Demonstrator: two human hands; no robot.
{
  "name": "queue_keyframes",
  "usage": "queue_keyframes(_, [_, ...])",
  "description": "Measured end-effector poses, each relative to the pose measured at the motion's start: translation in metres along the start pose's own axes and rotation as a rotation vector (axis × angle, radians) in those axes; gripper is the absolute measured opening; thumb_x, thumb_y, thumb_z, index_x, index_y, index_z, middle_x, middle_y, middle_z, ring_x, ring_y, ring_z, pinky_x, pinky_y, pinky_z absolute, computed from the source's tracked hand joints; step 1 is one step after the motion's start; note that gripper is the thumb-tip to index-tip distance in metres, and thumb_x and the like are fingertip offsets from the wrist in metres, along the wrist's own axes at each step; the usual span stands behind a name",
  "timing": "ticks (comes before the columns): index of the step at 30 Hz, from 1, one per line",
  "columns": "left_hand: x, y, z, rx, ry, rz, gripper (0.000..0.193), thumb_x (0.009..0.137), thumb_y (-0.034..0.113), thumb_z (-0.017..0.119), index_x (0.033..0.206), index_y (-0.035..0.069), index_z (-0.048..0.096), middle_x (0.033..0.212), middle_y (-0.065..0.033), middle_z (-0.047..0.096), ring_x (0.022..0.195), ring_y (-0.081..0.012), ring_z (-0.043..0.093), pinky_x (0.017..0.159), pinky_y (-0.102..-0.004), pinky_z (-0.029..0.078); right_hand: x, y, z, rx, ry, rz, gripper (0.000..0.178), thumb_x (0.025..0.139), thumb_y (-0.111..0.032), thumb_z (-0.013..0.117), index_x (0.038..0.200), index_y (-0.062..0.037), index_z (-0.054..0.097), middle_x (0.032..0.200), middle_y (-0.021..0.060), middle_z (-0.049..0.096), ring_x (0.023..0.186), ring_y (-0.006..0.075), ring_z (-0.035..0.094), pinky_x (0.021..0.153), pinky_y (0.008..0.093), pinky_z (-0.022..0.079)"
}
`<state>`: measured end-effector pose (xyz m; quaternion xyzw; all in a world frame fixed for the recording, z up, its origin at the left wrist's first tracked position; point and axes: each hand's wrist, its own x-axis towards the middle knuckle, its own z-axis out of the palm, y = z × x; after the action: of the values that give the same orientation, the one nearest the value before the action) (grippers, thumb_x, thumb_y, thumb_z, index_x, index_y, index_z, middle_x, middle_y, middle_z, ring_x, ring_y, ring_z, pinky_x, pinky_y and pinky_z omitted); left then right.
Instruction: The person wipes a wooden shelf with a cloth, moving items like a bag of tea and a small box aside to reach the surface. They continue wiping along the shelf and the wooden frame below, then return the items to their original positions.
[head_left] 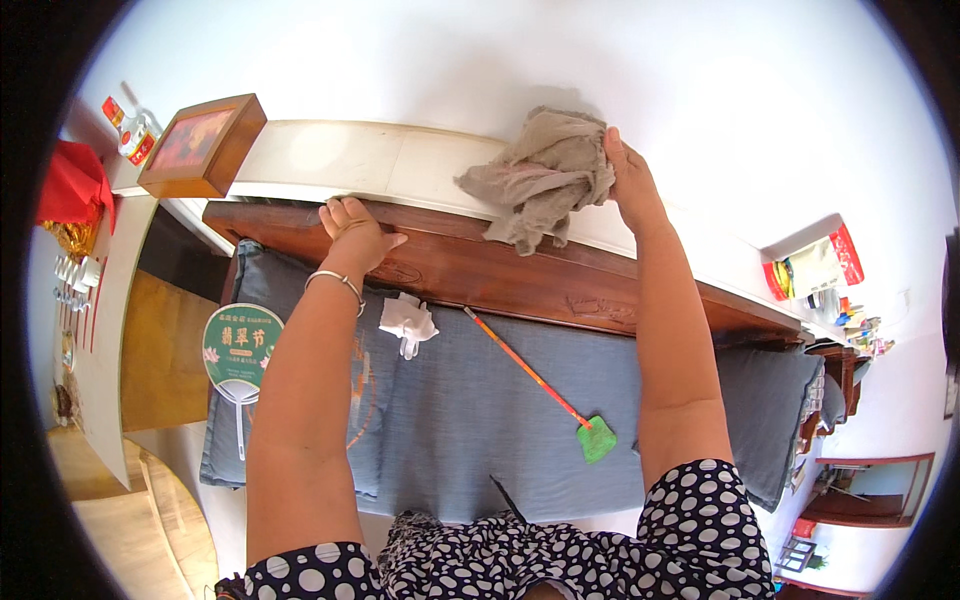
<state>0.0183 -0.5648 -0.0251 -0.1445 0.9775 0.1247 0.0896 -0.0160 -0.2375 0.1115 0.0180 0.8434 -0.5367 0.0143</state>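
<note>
My right hand [634,185] grips a crumpled grey-brown cloth [548,175] at its right side, above the pale ledge [345,155] along the white wall. The cloth's lower folds hang over the ledge's front edge. Further left, my left hand [357,235], with a bangle at its wrist, leans on the top edge of the dark wooden sofa back [500,262]. Its thumb is spread from its fingers, and it holds nothing. A white tissue [409,322] lies below it on the blue-grey sofa cushion [480,410].
An orange-handled fly swatter [597,438] with a green head lies on the cushion. A round green hand fan [242,346] is near my left forearm. On the ledge's left end stands a wooden-framed box [203,146], with a bottle [134,138] beyond. Packages [820,265] sit on the right.
</note>
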Motion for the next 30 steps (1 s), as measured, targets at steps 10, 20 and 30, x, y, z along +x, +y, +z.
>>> queue_keyframes(10, [-0.003, 0.0, 0.0, -0.002, -0.019, -0.056, 0.119, 0.069, 0.054, 0.076, 0.136, -0.016, 0.008, 0.146, -0.0345, 0.005, 0.138, -0.0483, 0.0, 0.115, -0.0474, 0.005, -0.013, 0.009, 0.004, -0.815, -0.114, -0.733, 0.049, 0.071, -0.031, 0.076, 0.115, -0.0149, 0.06, 0.12, 0.0092, 0.058, 0.111, 0.0316, 0.051, 0.096, 0.0436, 0.041])
queue_keyframes(20, [-0.005, 0.003, -0.003, -0.017, -0.001, -0.025, 0.118, 0.069, 0.054, 0.076, 0.135, -0.017, 0.01, 0.145, -0.0347, 0.008, 0.137, -0.0489, 0.003, 0.115, -0.0477, 0.006, 0.002, 0.018, 0.011, -0.737, -0.103, -0.466, 0.036, 0.081, -0.025, 0.069, 0.112, -0.0099, 0.059, 0.105, 0.0134, 0.064, 0.1, 0.0278, 0.058, 0.086, 0.0373, 0.047])
queue_keyframes(30, [-0.003, 0.004, -0.001, -0.017, -0.021, -0.058, 0.119, 0.068, 0.055, 0.076, 0.137, -0.015, 0.009, 0.147, -0.0348, 0.004, 0.138, -0.0478, -0.002, 0.114, -0.048, 0.004, 0.005, 0.008, -0.038, -0.565, 0.304, -0.098, 0.031, 0.091, -0.022, 0.06, 0.105, 0.0045, 0.054, 0.09, 0.0242, 0.058, 0.08, 0.0297, 0.058, 0.073, 0.0362, 0.047])
